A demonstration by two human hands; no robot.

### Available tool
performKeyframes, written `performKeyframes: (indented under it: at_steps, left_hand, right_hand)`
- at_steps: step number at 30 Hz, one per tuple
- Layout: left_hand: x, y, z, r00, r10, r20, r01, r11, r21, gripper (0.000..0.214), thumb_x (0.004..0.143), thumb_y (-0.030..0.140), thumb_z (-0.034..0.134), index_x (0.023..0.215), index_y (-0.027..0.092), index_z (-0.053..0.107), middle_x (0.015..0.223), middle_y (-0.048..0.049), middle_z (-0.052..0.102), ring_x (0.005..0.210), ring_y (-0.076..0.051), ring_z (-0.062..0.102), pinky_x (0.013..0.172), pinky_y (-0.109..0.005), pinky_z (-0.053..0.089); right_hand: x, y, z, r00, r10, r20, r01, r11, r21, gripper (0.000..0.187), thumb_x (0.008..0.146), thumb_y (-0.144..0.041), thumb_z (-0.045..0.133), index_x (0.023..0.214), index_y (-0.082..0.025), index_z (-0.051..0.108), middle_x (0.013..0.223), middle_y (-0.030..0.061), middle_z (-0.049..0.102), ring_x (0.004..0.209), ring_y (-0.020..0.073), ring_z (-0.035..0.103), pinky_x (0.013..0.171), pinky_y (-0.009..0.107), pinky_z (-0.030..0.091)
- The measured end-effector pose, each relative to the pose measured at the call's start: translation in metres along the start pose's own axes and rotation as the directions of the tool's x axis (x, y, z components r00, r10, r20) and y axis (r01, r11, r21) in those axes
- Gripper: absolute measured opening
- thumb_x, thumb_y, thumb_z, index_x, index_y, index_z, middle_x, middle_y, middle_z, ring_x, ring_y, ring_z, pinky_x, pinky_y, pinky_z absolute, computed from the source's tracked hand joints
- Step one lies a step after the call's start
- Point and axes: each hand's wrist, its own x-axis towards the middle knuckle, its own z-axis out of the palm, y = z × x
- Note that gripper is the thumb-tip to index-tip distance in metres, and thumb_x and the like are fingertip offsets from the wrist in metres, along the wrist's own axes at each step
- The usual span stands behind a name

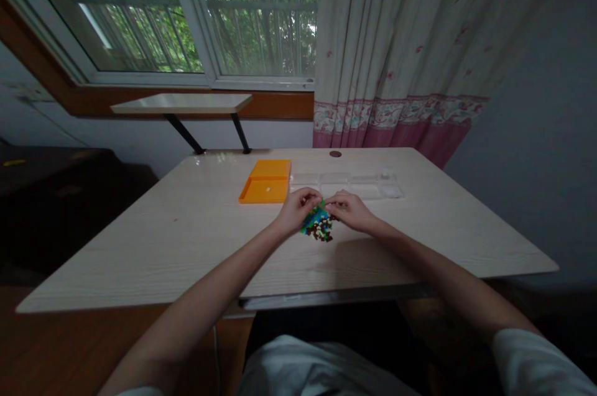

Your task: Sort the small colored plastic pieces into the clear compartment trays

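Observation:
A pile of tiny building bricks (319,222) in blue, green, brown and cream lies on the desk between my hands. My left hand (299,206) is over the pile's left side, its thumb and fingers pinched together. From the right, my right hand (349,208) reaches in with its fingers closed, the tips close to my left fingertips. A bit of green shows between the two hands. What each pinch holds is too small to make out.
An open orange case (265,191) with a small pale piece inside lies behind my left hand. Clear plastic trays (364,189) stand behind my right hand. A raised shelf (184,102) on black legs stands at the back left of the pale wooden desk (186,247).

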Motion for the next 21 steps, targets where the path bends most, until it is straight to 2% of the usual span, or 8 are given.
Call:
performKeyframes:
  at_steps: [4,7,10,13,16,21]
  left_hand:
    - [-0.002,0.003,0.001,1.0,0.022,0.004,-0.022,1.0,0.002,0.019,0.077,0.031,0.055,0.081,0.013,0.062,0.073,-0.0027,0.06,0.069,-0.012,0.054,0.06,-0.021,0.041]
    - [-0.003,0.003,0.001,0.999,0.048,0.008,-0.048,0.999,0.023,0.019,0.078,0.03,0.055,0.082,0.013,0.062,0.074,-0.0028,0.06,0.071,-0.012,0.054,0.061,-0.021,0.041]
    - [-0.003,0.003,0.001,0.998,0.063,0.007,-0.063,0.997,0.047,0.019,0.079,0.031,0.055,0.083,0.014,0.063,0.076,-0.0033,0.061,0.072,-0.013,0.055,0.061,-0.022,0.042]
    - [-0.003,0.004,-0.001,0.996,0.085,0.015,-0.086,0.993,0.076,0.02,0.078,0.032,0.057,0.081,0.014,0.065,0.076,-0.0043,0.063,0.07,-0.013,0.055,0.06,-0.022,0.041]
    - [-0.003,0.006,-0.002,0.993,0.115,0.029,-0.117,0.989,0.092,0.021,0.074,0.034,0.062,0.077,0.014,0.067,0.074,-0.005,0.064,0.068,-0.013,0.055,0.059,-0.022,0.041]
    - [-0.005,0.007,0.001,0.999,0.016,0.029,-0.018,0.999,0.048,0.021,0.074,0.033,0.061,0.08,0.014,0.068,0.077,-0.0057,0.068,0.07,-0.014,0.059,0.062,-0.023,0.045]
  right_hand:
    - [-0.002,0.0,0.01,0.995,0.087,0.05,-0.095,0.977,0.19,0.023,0.08,-0.035,0.056,0.081,-0.016,0.068,0.072,0.0032,0.064,0.067,0.0129,0.054,0.062,0.025,0.042]
    - [-0.002,0.005,0.013,0.979,0.18,0.094,-0.203,0.9,0.385,0.03,0.076,-0.042,0.059,0.081,-0.014,0.066,0.07,0.0033,0.063,0.06,0.0115,0.053,0.056,0.023,0.042]
    - [-0.003,0.006,0.014,0.956,0.262,0.133,-0.293,0.83,0.475,0.036,0.071,-0.047,0.061,0.082,-0.012,0.065,0.058,-0.0005,0.057,0.048,0.0086,0.047,0.046,0.021,0.039]
    - [-0.002,0.004,0.012,0.957,0.279,0.074,-0.282,0.85,0.445,0.034,0.07,-0.045,0.063,0.082,-0.013,0.064,0.052,-0.0023,0.053,0.046,0.0082,0.045,0.043,0.02,0.037]
    - [-0.002,0.001,0.009,0.967,0.251,-0.037,-0.219,0.901,0.375,0.028,0.071,-0.04,0.063,0.079,-0.014,0.064,0.056,-0.0002,0.056,0.05,0.0098,0.049,0.047,0.021,0.04]
    - [-0.003,0.0,0.007,0.978,0.169,-0.126,-0.14,0.968,0.211,0.021,0.073,-0.036,0.062,0.077,-0.016,0.066,0.063,0.0016,0.059,0.055,0.011,0.051,0.051,0.022,0.042]
